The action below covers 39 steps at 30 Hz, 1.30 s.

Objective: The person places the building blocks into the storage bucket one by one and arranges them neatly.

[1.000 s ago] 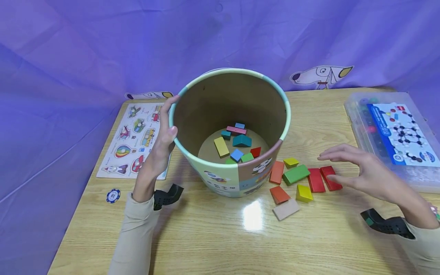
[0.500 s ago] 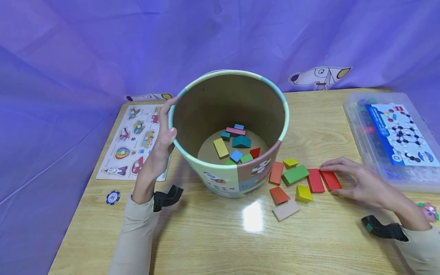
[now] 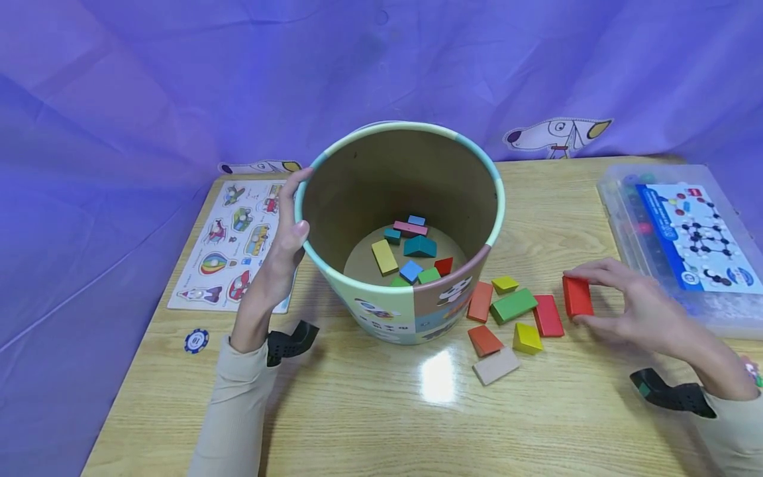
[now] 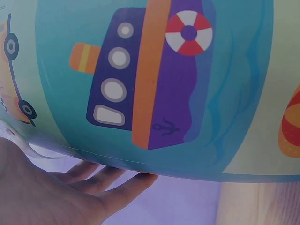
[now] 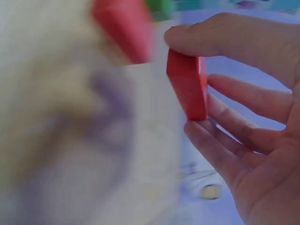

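Observation:
My right hand [image 3: 638, 305] pinches a red block [image 3: 577, 297] between thumb and fingertips, right of the other loose blocks. In the right wrist view the same red block [image 5: 187, 86] sits between the thumb above and the fingers below. A large round bucket [image 3: 399, 311] with printed pictures stands mid-table, several coloured blocks on its floor. At its left rim rests my left hand [image 3: 277, 258], thumb at the near side and fingers reaching up along the edge. The left wrist view has the left hand's fingers [image 4: 122, 187] against the bucket's boat-printed wall [image 4: 187, 103].
Beside the bucket lie a second red block [image 3: 548, 316], a green block [image 3: 514, 305], a yellow wedge [image 3: 527, 338] and a pale block [image 3: 497, 366]. A clear plastic case [image 3: 620, 218] is at right. A puzzle board [image 3: 197, 275] and a poker chip [image 3: 196, 340] are at left.
The right hand has come down to the rightmost red block and taken hold of it; the block is now tipped up. The left hand has stayed at the bucket's rim.

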Each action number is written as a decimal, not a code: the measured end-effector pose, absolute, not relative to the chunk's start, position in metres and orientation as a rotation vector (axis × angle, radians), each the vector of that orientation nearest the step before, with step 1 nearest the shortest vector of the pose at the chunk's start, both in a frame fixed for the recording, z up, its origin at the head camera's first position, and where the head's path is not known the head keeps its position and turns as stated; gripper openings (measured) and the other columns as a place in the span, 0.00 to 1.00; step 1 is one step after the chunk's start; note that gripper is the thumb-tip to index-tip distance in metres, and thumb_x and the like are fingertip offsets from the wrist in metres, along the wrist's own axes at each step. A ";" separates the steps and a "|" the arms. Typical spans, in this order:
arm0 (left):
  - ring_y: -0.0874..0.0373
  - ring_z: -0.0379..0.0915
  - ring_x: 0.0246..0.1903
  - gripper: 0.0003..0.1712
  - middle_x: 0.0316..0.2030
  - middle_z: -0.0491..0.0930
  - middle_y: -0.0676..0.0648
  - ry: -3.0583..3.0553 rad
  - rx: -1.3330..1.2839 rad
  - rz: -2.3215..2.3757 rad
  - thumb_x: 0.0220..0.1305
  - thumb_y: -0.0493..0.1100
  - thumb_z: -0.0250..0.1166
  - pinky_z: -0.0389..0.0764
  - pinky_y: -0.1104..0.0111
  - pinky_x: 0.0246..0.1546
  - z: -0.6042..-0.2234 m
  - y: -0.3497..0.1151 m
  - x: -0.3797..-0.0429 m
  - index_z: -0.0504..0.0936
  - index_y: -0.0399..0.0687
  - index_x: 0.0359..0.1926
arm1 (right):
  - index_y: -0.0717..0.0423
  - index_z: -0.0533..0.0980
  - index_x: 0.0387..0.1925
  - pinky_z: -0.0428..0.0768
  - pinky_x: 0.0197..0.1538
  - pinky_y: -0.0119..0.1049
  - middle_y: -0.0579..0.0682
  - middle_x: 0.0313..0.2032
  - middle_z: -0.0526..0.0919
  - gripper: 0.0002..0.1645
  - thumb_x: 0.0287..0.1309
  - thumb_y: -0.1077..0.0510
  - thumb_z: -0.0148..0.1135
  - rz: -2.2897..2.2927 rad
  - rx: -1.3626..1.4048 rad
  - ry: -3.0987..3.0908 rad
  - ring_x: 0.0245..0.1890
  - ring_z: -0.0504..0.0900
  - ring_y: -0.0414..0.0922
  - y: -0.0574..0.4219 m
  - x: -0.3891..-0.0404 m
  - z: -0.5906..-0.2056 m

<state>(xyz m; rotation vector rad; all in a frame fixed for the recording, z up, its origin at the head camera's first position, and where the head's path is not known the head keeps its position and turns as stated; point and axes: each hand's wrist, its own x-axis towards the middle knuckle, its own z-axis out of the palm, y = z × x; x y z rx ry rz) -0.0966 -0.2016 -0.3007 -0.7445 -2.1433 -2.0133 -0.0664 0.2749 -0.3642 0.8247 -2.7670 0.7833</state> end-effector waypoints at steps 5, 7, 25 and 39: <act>0.41 0.52 0.67 0.47 0.71 0.52 0.44 -2.140 -0.754 -2.014 0.61 0.69 0.53 0.61 0.39 0.58 -0.300 -0.202 -0.098 0.48 0.60 0.74 | 0.51 0.79 0.56 0.60 0.49 0.10 0.48 0.50 0.79 0.48 0.22 0.70 0.82 0.789 0.761 -2.699 0.52 0.63 0.18 0.265 -0.078 -0.319; 0.41 0.52 0.68 0.46 0.71 0.51 0.44 -2.138 -0.757 -2.012 0.61 0.69 0.53 0.61 0.39 0.58 -0.300 -0.202 -0.098 0.48 0.60 0.74 | 0.52 0.79 0.56 0.60 0.47 0.10 0.42 0.50 0.78 0.49 0.21 0.72 0.81 0.807 0.765 -2.648 0.52 0.63 0.19 0.257 -0.085 -0.298; 0.45 0.52 0.68 0.47 0.70 0.53 0.48 -2.149 -0.744 -1.998 0.60 0.70 0.54 0.59 0.40 0.59 -0.300 -0.200 -0.099 0.48 0.59 0.74 | 0.62 0.77 0.57 0.77 0.57 0.29 0.55 0.52 0.79 0.42 0.32 0.78 0.76 1.263 1.223 -2.331 0.53 0.80 0.44 0.138 -0.121 -0.191; 0.45 0.52 0.67 0.49 0.70 0.54 0.48 -2.172 -0.704 -1.971 0.58 0.72 0.54 0.58 0.38 0.59 -0.302 -0.202 -0.098 0.49 0.59 0.73 | 0.57 0.77 0.58 0.75 0.58 0.27 0.50 0.53 0.79 0.39 0.38 0.70 0.78 1.198 1.325 -2.322 0.53 0.76 0.37 0.115 -0.134 -0.201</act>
